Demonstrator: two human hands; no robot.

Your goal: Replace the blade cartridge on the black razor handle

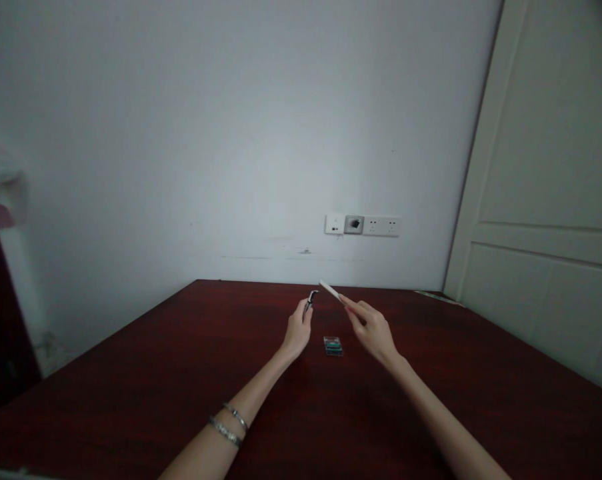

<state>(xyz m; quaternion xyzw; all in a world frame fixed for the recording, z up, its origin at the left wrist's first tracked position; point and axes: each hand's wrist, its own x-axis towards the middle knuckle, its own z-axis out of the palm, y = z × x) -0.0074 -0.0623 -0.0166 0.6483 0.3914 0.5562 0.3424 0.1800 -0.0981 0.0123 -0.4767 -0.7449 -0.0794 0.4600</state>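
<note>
My left hand [297, 331] is closed around the handle of a slim black-and-silver tool [310, 301], which points up and has a bent head like a razor's. To its right, my right hand [373, 331] pinches one end of a thin white flat piece [329, 289]. The free end of that piece tilts up and left, close to the tool's head, with a small gap between them. On the table below and between both hands lies a small clear case [333, 346] with green strips in it. What the strips are is too small to tell.
A dark red wooden table [181, 373] reaches back to a pale wall [261, 133]. Sockets and switch plates [381, 226] are set in the wall. A white panelled door [545, 200] stands at the right. A flat strip [438, 298] lies at the table's far right corner.
</note>
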